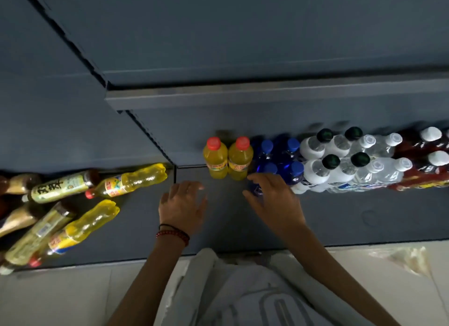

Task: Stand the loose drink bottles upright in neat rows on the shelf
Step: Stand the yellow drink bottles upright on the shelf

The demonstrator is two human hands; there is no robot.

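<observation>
From the head camera, the main risk sits at the middle of the frame. The right hand [272,199] lies over the front blue bottle [258,191] with its fingers spread and fairly straight. I cannot tell whether it has any real hold on it. A sideways shove here would probably tip that bottle into the two yellow bottles [216,160] touching it on the left, or into the other blue bottles [290,155] packed behind, and the tight rows could fall one after another. The left hand [182,204], with bracelets [173,233] at the wrist, is spread loose and holds nothing, hovering over the bare shelf [340,219] just left of the rows. If it reaches for the pile without a firm grasp, a round bottle may roll. At the left of the frame the loose bottles lie on their sides in a heap. A lying yellow bottle [136,180] points toward the rows, another [92,219] is below it, and the tea bottles [60,186] are crossed among them. The lowest ones are near the shelf's front edge and could drop to the floor. The yellow bottles hold yellow drink under red caps. The white-labelled bottles [340,170] right of the blue ones show clear liquid under white or dark caps. The blue ones are too dark to tell how full they are.
</observation>
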